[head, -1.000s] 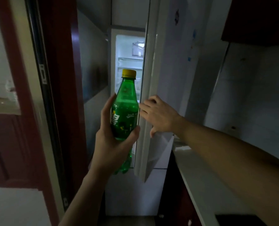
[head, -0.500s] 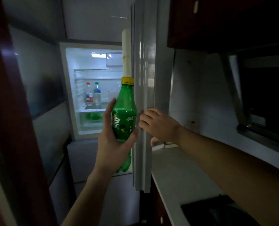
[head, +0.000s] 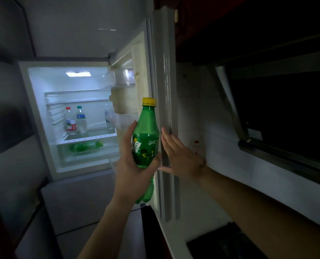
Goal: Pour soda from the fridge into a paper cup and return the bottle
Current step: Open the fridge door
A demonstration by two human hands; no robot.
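The left hand (head: pixel 134 171) holds an upright green plastic soda bottle with a yellow cap (head: pixel 146 131) at mid-view, fingers and thumb curled round its labelled body. At the bottle's 3 o'clock the right hand (head: pixel 179 157) lies flat on the edge of the open white fridge door (head: pixel 164 81), fingers straight and close together. At 9 o'clock the lit fridge compartment (head: pixel 39 109) shows two clear bottles (head: pixel 70 122) standing on a shelf and a green bottle (head: pixel 86 146) lying below.

Red-capped bottle (head: pixel 70 120), teal-capped bottle (head: pixel 80 119) — side by side, range hood (head: pixel 286 113), countertop (head: pixel 196 217)
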